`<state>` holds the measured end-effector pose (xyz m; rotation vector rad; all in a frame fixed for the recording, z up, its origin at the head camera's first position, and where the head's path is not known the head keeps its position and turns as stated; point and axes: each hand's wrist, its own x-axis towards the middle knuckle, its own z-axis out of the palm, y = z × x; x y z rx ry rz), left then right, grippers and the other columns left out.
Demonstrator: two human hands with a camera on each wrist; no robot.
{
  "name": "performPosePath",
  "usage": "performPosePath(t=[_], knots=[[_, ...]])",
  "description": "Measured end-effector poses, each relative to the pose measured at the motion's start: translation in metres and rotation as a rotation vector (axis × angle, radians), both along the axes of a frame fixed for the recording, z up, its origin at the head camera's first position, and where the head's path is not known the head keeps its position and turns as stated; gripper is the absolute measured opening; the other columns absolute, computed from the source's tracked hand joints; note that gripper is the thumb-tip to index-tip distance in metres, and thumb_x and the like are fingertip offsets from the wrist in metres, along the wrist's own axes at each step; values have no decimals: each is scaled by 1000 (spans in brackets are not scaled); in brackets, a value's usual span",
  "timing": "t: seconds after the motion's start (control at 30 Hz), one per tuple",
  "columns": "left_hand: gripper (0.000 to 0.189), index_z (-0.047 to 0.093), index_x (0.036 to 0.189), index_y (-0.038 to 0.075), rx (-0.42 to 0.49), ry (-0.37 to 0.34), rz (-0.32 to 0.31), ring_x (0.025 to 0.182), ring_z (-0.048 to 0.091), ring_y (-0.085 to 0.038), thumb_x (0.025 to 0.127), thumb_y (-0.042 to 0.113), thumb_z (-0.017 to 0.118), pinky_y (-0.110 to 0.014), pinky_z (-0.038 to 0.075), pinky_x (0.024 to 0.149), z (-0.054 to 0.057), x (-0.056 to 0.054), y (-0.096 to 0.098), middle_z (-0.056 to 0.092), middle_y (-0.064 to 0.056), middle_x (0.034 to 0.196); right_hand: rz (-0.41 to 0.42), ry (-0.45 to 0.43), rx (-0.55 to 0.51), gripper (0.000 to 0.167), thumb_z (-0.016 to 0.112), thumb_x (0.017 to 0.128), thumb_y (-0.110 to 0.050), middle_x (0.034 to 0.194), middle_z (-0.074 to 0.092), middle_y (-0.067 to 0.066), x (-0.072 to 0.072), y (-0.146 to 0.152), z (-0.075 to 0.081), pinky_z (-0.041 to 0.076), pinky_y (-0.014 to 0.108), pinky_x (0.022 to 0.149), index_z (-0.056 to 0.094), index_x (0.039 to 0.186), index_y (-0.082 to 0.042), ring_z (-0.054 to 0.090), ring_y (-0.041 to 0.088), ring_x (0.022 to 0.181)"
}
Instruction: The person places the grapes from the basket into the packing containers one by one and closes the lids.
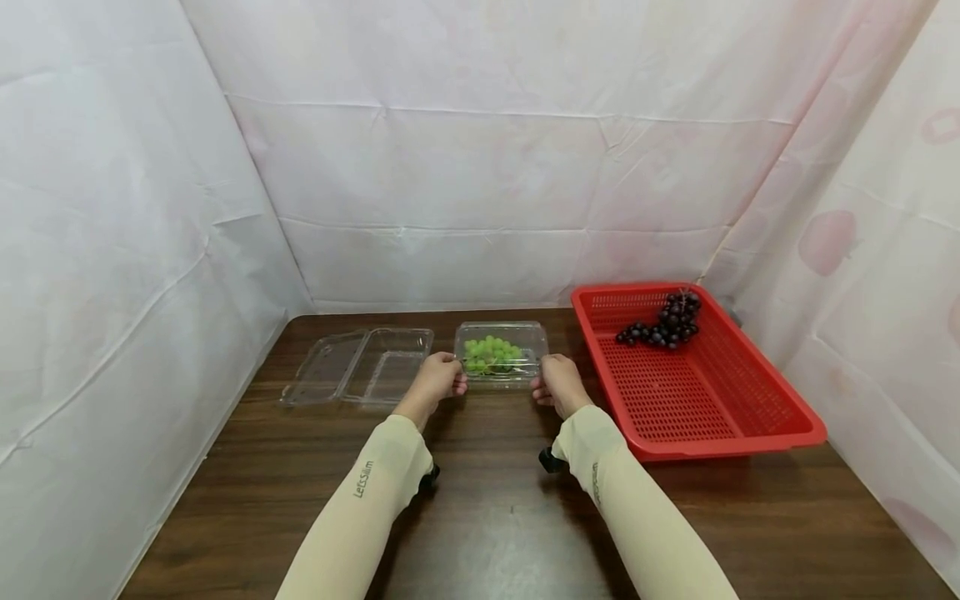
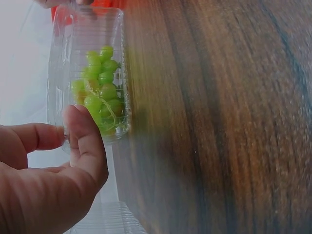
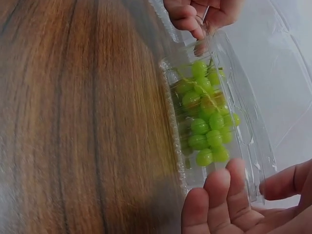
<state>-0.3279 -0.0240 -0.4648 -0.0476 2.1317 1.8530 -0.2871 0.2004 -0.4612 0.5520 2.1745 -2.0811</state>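
Mid-frame, our left hand (image 1: 437, 380) and right hand (image 1: 559, 383) pinch the box (image 1: 531, 337) at both ends, fingers (image 2: 90, 148) part-closed, likely keeping it level.

Way in lies at 6 o'clock from the grape box (image 1: 532, 340)
Wooden tabletop (image 1: 480, 508) offers a passage between the sleeves (image 1: 356, 508); the left hand (image 1: 438, 379) blocks 8 o'clock, the right hand (image 1: 558, 383) 4, the open clear tray (image 1: 390, 367) stands at 9, the red basket (image 1: 660, 396) at 3, the curtain (image 1: 480, 267) at 12

Both arms (image 1: 360, 508) extend forward; left hand (image 1: 437, 377) pinches between thumb and forefinger; right hand (image 1: 558, 382) grips, thumb opposing fingers.
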Motion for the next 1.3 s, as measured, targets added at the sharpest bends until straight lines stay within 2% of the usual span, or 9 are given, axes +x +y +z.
performPosePath(t=[0.23, 0.43, 0.63, 0.73, 1.03, 1.17, 1.3], knots=[[53, 27, 153, -4, 4, 13, 4, 67, 59, -14, 104, 10, 41, -35, 56, 69, -4, 0, 0, 61, -28, 106, 7, 31, -30, 45, 33, 99, -12, 78, 60, 12, 0, 0, -1, 54, 38, 62, 42, 140, 5, 56, 20, 57], [54, 24, 156, 1, -18, 34, -9, 67, 57, -14, 105, 12, 40, -38, 55, 74, -10, 3, 0, 62, -28, 108, 18, 23, -25, 46, 34, 97, -11, 78, 60, 11, 0, 1, -1, 54, 38, 64, 42, 139, 3, 56, 21, 59], [57, 24, 156, -2, -44, 72, -20, 64, 57, -12, 103, 10, 41, -27, 54, 64, -9, 4, 0, 64, -18, 92, -2, 42, -19, 46, 37, 106, -22, 85, 63, 15, -2, 4, -1, 54, 39, 66, 40, 147, -2, 55, 19, 59], [57, 25, 155, -3, -51, 70, -18, 63, 57, -11, 103, 9, 41, -25, 53, 62, -7, 5, 0, 64, -14, 87, -6, 42, -11, 47, 40, 106, -22, 88, 65, 16, -3, 4, -2, 54, 37, 65, 38, 149, -2, 55, 18, 60], [57, 27, 156, 0, -41, 83, 10, 65, 59, -12, 102, 9, 42, -31, 56, 67, -5, 5, 2, 64, -16, 89, -39, 79, -47, 45, 40, 102, -11, 83, 67, 15, -1, 4, 1, 54, 34, 63, 42, 146, 0, 56, 16, 58], [57, 26, 156, -1, -32, 89, 12, 65, 59, -12, 102, 9, 42, -30, 56, 66, -7, 4, 3, 64, -17, 90, -74, 99, -54, 44, 41, 100, -7, 77, 67, 12, -3, 2, -2, 51, 30, 59, 44, 143, 1, 55, 14, 55], [56, 25, 156, -1, -39, 87, 14, 67, 60, -12, 103, 9, 42, -33, 58, 70, -10, 5, 3, 64, -23, 99, -82, 106, -54, 43, 41, 101, -8, 75, 66, 10, -4, 1, -7, 52, 30, 59, 45, 143, 3, 56, 14, 55]])
